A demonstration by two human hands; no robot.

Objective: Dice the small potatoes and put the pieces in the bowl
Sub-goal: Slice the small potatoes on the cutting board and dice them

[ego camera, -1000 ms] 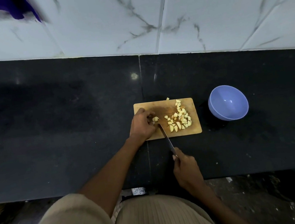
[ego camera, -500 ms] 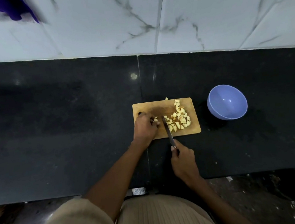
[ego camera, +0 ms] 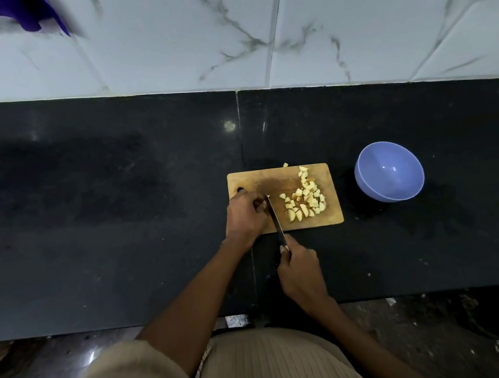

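Black counter point(ego camera: 118, 205), left hand point(ego camera: 245, 217) curled on board point(ego camera: 250, 181), right hand point(ego camera: 301, 272) gripping knife point(ego camera: 274, 217)

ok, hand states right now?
Left hand: fingers curled, apparently holding something on the board; hidden.
Right hand: gripping the knife.

Dim, cool light falls from above. The black counter point(ego camera: 118, 205) shows small glare spots near its back edge, and the bowl point(ego camera: 389, 171) casts a soft shadow. Wide-angle distortion bends the wall tiles point(ego camera: 191, 32). The purple cloth point(ego camera: 31, 11) is motion-blurred.
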